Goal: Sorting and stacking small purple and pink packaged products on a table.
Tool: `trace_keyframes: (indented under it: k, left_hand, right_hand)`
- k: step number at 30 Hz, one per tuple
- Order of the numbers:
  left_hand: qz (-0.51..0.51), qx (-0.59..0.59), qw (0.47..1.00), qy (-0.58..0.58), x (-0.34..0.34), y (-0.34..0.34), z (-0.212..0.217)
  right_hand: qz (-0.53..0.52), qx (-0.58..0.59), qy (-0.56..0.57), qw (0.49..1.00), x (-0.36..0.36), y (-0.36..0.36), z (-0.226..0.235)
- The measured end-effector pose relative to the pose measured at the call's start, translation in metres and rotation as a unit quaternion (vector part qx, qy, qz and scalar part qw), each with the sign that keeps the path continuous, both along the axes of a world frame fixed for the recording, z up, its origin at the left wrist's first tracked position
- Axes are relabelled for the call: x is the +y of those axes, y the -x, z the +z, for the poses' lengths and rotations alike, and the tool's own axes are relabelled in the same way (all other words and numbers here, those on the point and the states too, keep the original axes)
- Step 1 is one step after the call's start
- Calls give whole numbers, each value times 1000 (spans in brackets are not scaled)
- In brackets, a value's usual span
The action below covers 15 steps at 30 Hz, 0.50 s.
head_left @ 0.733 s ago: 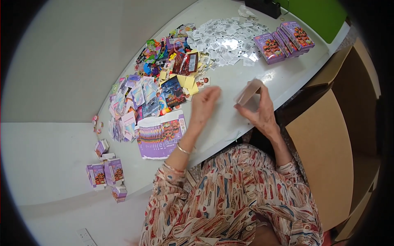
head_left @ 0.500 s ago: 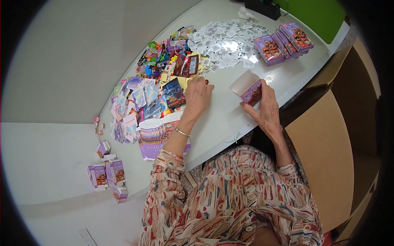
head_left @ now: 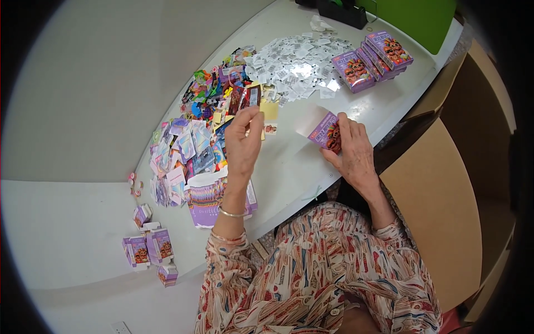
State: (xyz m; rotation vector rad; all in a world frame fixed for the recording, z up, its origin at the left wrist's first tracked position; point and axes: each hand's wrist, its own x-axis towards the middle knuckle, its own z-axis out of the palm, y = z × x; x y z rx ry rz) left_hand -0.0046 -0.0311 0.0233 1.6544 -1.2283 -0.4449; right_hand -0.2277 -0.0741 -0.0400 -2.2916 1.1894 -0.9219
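My right hand is wrapped round a small purple carton with a cartoon picture, tilted above the table. Its white end flap stands open toward the left. My left hand is closed in a pinch over the near side of a mixed pile; what its fingertips hold, if anything, I cannot make out. Beside those fingertips are a yellow paper piece and a small picture card. Just beyond lies a dark red foil packet. A row of flat purple cartons lies near my left wrist.
White paper squares spread across the far table. Filled-out purple boxes stand at far right, with more boxes at left. Colourful small toys and shiny cards form heaps. A large cardboard box stands open at right.
My left hand has drawn back from the pile, slightly left, and its fingers are now pinched. The carton in my right hand has turned so its printed face shows more. The view has shifted slightly.
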Motion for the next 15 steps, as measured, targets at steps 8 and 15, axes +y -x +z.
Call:
trace_keyframes:
  k: [8, 15]
  left_hand:
    - [-116, -180, 973, 86, -3, 36, -4]
    - [-63, -38, 997, -3, -48, 24, -3]
  right_hand:
    - [53, 1, -59, 997, 5, -5, 10]
    - [24, -48, -43, 998, 1, -5, -7]
